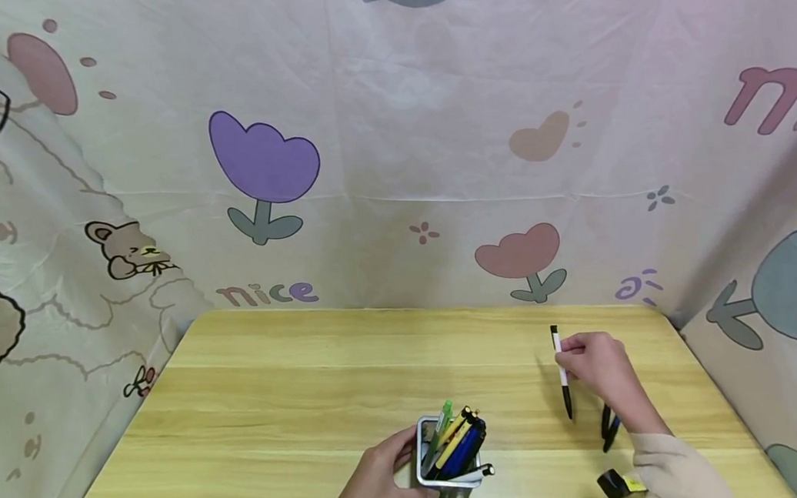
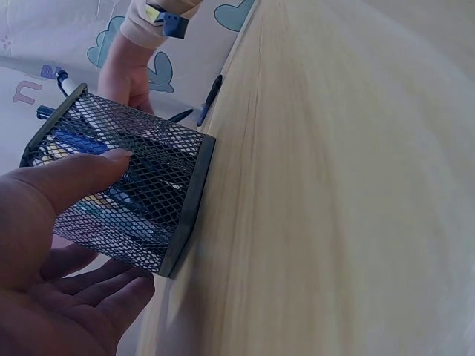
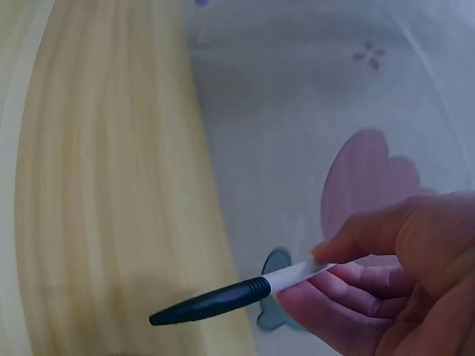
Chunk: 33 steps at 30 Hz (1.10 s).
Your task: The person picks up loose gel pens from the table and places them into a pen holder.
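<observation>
My left hand (image 1: 382, 482) grips a black wire-mesh pen holder (image 2: 141, 185) at the near side of the table, thumb along one face and fingers round another. Several pens (image 1: 457, 445), green, yellow, blue and black, stand in it, and a white one leans low over its rim. At the right, my right hand (image 1: 597, 362) pinches a white pen (image 1: 562, 369) by its barrel between thumb and fingers. The pen's black grip end (image 3: 211, 302) points down toward the table, and it looks held above the wood.
Dark pens (image 1: 611, 428) lie on the wooden table (image 1: 298, 395), partly hidden by my right forearm. Nearer, a black-and-yellow object (image 1: 615, 485) sits beside the sleeve (image 1: 678, 469), which partly covers it. A printed cloth (image 1: 391, 141) hangs behind the table and at both sides.
</observation>
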Each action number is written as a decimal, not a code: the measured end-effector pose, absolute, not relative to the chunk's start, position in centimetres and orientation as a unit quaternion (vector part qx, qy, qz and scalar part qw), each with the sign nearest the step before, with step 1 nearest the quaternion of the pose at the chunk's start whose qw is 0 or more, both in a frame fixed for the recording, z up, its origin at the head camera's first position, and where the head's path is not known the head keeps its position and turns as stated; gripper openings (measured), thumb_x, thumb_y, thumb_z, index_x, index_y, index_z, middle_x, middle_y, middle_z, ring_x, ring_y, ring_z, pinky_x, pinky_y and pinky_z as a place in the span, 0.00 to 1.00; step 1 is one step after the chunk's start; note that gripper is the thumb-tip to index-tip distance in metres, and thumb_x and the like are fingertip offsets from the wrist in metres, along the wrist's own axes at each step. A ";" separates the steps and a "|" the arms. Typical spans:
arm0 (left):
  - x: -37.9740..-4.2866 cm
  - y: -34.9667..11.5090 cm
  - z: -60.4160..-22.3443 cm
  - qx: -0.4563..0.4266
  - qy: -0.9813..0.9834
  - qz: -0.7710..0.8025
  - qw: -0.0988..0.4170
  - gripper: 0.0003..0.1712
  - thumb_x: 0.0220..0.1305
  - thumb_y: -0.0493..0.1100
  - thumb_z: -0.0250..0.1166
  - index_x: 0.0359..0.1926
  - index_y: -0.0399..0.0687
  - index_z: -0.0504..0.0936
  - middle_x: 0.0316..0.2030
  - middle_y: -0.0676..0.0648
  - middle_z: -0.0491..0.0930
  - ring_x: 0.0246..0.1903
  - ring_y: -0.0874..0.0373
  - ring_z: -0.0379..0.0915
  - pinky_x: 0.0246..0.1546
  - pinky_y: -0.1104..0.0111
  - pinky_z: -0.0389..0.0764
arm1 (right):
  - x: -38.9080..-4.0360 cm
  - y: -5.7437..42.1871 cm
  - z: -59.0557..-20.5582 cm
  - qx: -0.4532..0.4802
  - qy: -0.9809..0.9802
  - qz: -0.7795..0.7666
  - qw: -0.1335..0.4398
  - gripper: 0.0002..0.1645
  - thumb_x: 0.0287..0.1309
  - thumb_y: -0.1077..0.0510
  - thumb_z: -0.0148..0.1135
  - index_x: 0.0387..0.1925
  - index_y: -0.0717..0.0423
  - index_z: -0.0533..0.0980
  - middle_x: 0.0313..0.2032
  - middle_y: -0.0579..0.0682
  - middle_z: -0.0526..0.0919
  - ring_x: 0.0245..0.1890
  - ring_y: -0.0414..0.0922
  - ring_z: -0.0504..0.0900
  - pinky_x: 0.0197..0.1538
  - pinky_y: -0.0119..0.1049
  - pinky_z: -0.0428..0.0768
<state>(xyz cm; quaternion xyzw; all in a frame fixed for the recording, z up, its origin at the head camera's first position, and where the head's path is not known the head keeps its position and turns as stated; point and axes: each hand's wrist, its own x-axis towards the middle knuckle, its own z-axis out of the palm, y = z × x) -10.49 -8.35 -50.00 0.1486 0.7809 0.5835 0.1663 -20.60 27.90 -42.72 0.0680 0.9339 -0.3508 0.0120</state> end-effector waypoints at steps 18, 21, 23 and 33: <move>-10.7 -8.3 -49.8 0.138 0.783 0.581 0.173 0.52 0.47 0.39 0.81 0.72 0.33 0.68 0.67 0.32 0.75 0.66 0.38 0.76 0.65 0.66 0.81 | -17.5 24.2 -38.9 0.029 0.853 -0.521 0.017 0.22 0.63 0.60 0.70 0.53 0.72 0.80 0.43 0.60 0.88 0.36 0.39 0.90 0.43 0.33 0.91; -10.7 -8.3 -49.8 0.143 0.784 0.580 0.168 0.51 0.48 0.39 0.81 0.72 0.32 0.68 0.67 0.32 0.75 0.66 0.38 0.76 0.65 0.66 0.81 | -16.8 23.6 -38.2 0.018 0.831 -0.557 0.011 0.23 0.62 0.60 0.71 0.53 0.73 0.80 0.41 0.56 0.88 0.36 0.38 0.90 0.44 0.34 0.92; -10.6 -8.3 -49.9 0.147 0.783 0.581 0.165 0.51 0.48 0.40 0.81 0.72 0.33 0.68 0.67 0.32 0.75 0.66 0.38 0.76 0.65 0.67 0.81 | -16.3 23.2 -37.8 0.006 0.816 -0.578 0.007 0.22 0.62 0.61 0.71 0.52 0.74 0.79 0.38 0.53 0.88 0.35 0.40 0.90 0.44 0.36 0.92; -10.5 -8.4 -49.9 0.162 0.775 0.590 0.155 0.51 0.49 0.39 0.81 0.73 0.34 0.68 0.68 0.33 0.75 0.66 0.38 0.76 0.65 0.65 0.80 | -14.3 21.7 -36.6 -0.048 0.762 -0.646 -0.002 0.14 0.61 0.65 0.71 0.44 0.71 0.80 0.33 0.48 0.86 0.31 0.45 0.90 0.43 0.44 0.92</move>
